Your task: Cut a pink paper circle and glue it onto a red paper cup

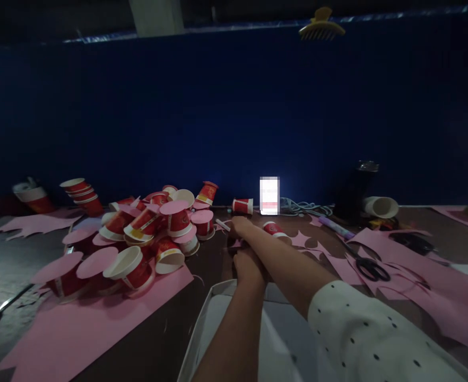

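R hand just beyond L hand over brown tabletop, white stick beside R; can't tell either's grip, fingers mostly hidden. Red cups w/ pink discs piled to their L.

No wording or number can be read; the red paper cups heaped left of centre on the desk bear yellow and pale printed marks, too small and dim to make out; the cup lying on its side by the desk's back edge has a pale band, its print unclear; the tipped cup nearer the front edge carries a small mark, equally unclear; the bright screen at the back edge shows only coarse blocks, its content illegible.
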A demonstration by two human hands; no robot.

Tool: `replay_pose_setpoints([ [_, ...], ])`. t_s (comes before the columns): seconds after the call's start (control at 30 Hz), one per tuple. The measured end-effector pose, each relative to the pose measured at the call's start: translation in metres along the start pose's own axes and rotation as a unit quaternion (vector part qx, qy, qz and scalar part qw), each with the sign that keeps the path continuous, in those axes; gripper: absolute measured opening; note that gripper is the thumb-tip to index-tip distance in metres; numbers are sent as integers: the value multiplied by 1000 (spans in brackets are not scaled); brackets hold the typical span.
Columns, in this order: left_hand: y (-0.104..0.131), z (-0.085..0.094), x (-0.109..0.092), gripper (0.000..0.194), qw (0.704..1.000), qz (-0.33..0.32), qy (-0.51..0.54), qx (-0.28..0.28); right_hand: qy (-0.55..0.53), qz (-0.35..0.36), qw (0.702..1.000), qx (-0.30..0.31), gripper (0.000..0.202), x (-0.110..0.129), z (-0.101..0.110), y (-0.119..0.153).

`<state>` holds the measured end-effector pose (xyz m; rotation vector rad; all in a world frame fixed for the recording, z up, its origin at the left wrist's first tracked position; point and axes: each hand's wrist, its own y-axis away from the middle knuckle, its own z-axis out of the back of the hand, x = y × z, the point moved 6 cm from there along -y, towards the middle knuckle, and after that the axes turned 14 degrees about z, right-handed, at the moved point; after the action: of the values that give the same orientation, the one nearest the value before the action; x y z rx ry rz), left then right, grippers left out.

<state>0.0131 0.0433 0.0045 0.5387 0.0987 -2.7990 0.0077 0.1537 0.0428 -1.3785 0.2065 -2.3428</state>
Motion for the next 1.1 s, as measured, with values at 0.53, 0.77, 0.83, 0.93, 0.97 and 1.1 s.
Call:
replay_pose_setpoints([
  [0.53,3,11,1,27,998,-7,57,-37,-341,-18,925,-166,35,-7,100,135],
  [0.77,-13,29,35,37,846,71,520,-96,-357,-29,921,-153,31,-22,103,143],
  [0.83,-17,25,37,49,765,89,637,-42,-372,-45,914,-153,32,-28,99,143],
  [0.93,-16,21,29,56,671,72,737,31,-389,-49,907,-156,32,-34,97,144],
  [0.97,-15,21,26,56,656,63,751,49,-390,-49,905,-161,32,-36,98,144],
  [1.1,-6,24,14,48,650,36,755,82,-381,-50,904,-189,35,-34,103,145],
])
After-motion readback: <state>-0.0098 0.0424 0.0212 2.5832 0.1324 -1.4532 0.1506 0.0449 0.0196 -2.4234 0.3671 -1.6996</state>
